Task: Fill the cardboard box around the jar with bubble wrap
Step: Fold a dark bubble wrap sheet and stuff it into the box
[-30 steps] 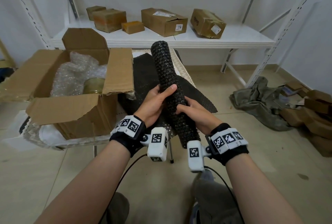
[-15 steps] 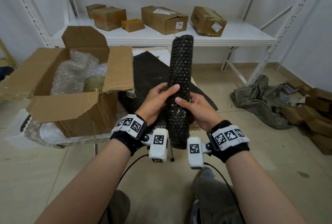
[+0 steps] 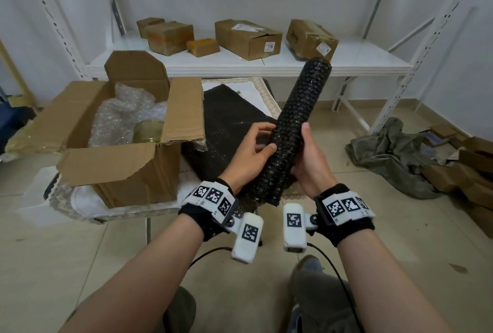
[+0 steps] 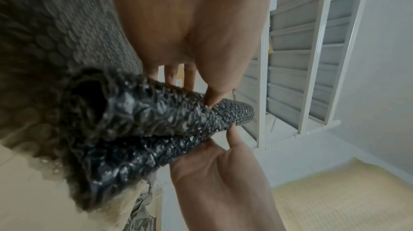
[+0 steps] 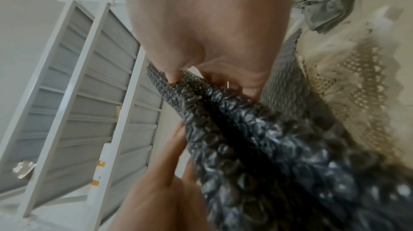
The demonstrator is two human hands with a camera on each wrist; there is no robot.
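An open cardboard box [image 3: 120, 164] stands on the small table at the left. Inside it a jar [image 3: 148, 131] sits beside clear bubble wrap [image 3: 117, 116]. I hold a rolled black bubble wrap [image 3: 298, 119] in front of me, right of the box, with its top leaning right. My left hand [image 3: 262, 140] grips its lower left side with thumb and fingers. My right hand [image 3: 306, 156] clasps its lower right side, thumb lying along it. The wrist views show the roll [image 4: 156, 120] [image 5: 245, 146] held between my left hand [image 4: 194, 86] and my right hand [image 5: 208, 75].
A flat black bubble wrap sheet [image 3: 229, 119] lies on the table's lace cloth [image 3: 262, 92] beside the box. The white shelf [image 3: 346, 60] behind carries several cardboard boxes. Grey cloth [image 3: 392, 151] and more cartons lie on the floor at the right.
The roll's top has swung from leaning left, through upright, to leaning right. Both hands have kept hold of its lower part and shifted their grip slightly.
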